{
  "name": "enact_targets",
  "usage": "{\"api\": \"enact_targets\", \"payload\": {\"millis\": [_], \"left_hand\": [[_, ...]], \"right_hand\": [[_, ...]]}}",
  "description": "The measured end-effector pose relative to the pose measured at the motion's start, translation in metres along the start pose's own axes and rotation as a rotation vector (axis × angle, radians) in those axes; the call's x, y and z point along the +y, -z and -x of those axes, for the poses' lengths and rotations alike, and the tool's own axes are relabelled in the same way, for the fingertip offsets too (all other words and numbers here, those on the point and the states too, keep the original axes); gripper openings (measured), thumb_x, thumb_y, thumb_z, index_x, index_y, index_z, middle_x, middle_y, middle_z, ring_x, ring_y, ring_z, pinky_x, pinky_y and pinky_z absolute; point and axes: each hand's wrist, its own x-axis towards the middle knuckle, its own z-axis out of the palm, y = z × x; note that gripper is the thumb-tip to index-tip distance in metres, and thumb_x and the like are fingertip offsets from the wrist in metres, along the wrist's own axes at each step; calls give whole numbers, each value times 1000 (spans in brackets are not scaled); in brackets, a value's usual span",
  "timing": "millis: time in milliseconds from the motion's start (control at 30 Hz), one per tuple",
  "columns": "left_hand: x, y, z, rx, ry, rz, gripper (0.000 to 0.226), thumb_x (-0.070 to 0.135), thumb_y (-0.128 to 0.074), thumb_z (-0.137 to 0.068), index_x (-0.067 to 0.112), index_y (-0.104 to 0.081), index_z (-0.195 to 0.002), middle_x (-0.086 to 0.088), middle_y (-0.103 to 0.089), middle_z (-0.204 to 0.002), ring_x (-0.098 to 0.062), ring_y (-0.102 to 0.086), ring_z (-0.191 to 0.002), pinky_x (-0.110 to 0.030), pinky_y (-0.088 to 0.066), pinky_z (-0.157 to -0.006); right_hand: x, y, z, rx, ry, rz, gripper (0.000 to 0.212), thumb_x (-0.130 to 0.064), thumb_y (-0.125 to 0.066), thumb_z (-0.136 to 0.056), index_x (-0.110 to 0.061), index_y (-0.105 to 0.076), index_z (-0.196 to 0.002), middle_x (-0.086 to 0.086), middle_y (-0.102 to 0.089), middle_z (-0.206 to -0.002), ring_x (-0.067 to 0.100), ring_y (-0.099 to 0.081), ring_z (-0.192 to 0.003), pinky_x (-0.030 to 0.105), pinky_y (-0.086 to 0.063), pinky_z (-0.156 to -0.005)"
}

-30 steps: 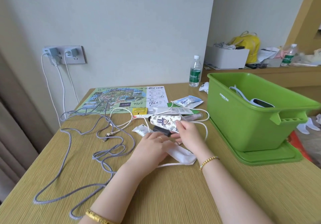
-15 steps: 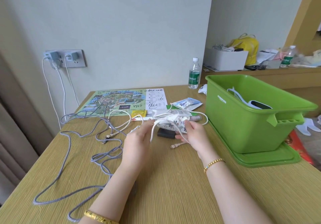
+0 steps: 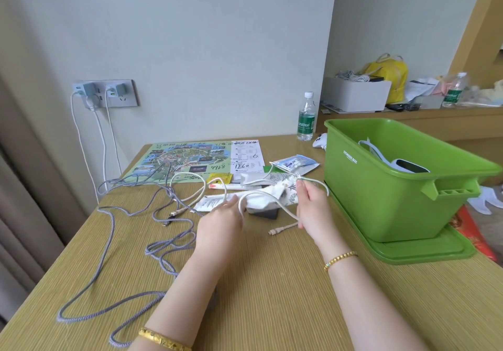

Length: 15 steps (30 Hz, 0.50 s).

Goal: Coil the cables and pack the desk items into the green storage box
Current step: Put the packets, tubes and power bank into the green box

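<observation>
A green storage box stands on its lid at the right of the wooden desk, with a white strap and a dark-screened device inside. My right hand pinches a floral cloth pouch together with a white cable just above the desk. My left hand holds a loop of the same white cable at the pouch's left end. The cable's plug lies on the desk. A long grey braided cable sprawls uncoiled across the left half.
A printed map, a yellow sachet, a white sachet, a pen, a blue packet and a black block lie behind my hands. A water bottle stands at the back. Chargers fill the wall socket.
Both hands lifted the floral pouch and white cable off the desk. The left hand moved left, drawing out a loop of cable. The white mask that lay under my hands is gone from view.
</observation>
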Motion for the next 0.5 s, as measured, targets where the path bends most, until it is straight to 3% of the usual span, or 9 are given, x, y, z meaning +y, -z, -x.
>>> {"api": "enact_targets", "payload": {"millis": [100,200,267,333,400,500], "left_hand": [[-2,0,0,7,6,55,29,31,-28,-101,22,-55,-109,-1,-57,-75,-30,-62,-75,-30,-34,-54],[-9,4,-2,141,100,301,19,21,-41,-97,23,-61,-95,0,-41,-53,-33,-44,-56,-31,-29,-51],[-13,5,-6,271,182,463,23,19,-44,-96,19,-67,-90,0,-34,-47,-24,-32,-48,-32,-26,-49],[-13,6,-11,353,279,642,32,20,-45,-96,8,-56,-68,-7,-34,-47,-16,-27,-49,-31,-26,-51],[-12,10,-16,380,367,861,37,22,-45,-96,3,-48,-64,-19,-39,-55,-15,-37,-59,-30,-30,-57],[-6,18,-21,459,405,1051,38,22,-46,-96,14,-44,-59,1,-37,-51,-14,-45,-62,-28,-36,-59]], "right_hand": [[3,3,-2,93,-6,-48,40,-29,-32,-100,2,-40,-76,6,-30,-50,6,-32,-26,17,-26,-31],[3,8,-5,201,-63,-271,39,-30,-34,-100,5,-46,-86,-3,-30,-45,5,-28,-28,17,-23,-31],[2,10,-7,214,-93,-397,36,-32,-36,-100,-1,-51,-91,-3,-33,-49,5,-27,-29,16,-22,-31],[4,9,-7,187,-81,-331,36,-31,-35,-100,1,-49,-90,2,-33,-52,6,-29,-29,17,-23,-32],[8,4,-5,124,-32,-145,38,-28,-33,-100,2,-45,-79,4,-32,-53,11,-35,-32,20,-28,-36],[7,-1,1,16,-50,-90,33,-27,-31,-101,-7,-51,-86,7,-49,-64,10,-59,-42,24,-43,-42]]}}
